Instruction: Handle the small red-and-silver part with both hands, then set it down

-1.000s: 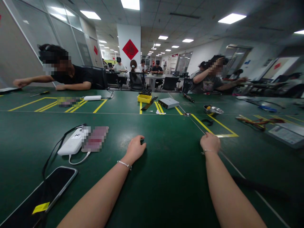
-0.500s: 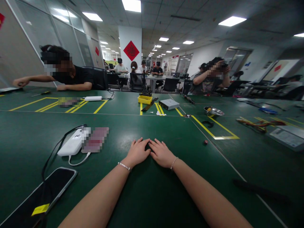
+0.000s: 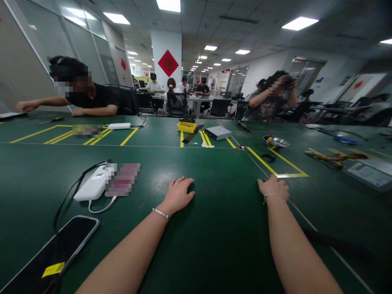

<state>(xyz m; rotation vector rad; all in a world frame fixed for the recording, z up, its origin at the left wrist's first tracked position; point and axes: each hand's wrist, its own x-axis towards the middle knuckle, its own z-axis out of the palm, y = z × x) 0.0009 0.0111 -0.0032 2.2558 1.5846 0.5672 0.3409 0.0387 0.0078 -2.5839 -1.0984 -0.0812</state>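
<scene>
My left hand (image 3: 179, 195) rests palm down on the green tabletop (image 3: 214, 237), with its fingers loosely stretched and the thumb apart. It holds nothing. To the right, my right hand (image 3: 273, 189) reaches forward over the table, close to the near corner of a yellow tape outline (image 3: 292, 175). Its thumb points left and its fingers are spread apart. The small reddish-brown piece seen earlier at this spot does not show now; the right hand covers that place. Whether the fingers touch it, I cannot tell.
On the left lie a white power bank (image 3: 96, 181), a pixelated phone (image 3: 124, 179) and a larger dark phone (image 3: 58, 249). Ahead stand a yellow bin (image 3: 186, 127), a grey box (image 3: 218, 132) and a metal bowl (image 3: 275, 141). A dark strip (image 3: 337, 243) lies right. Two people sit opposite.
My right hand first was at the right, then met my left hand at the middle, leaving the small reddish piece visible. Now it is back at the right over that place. The left stays put.
</scene>
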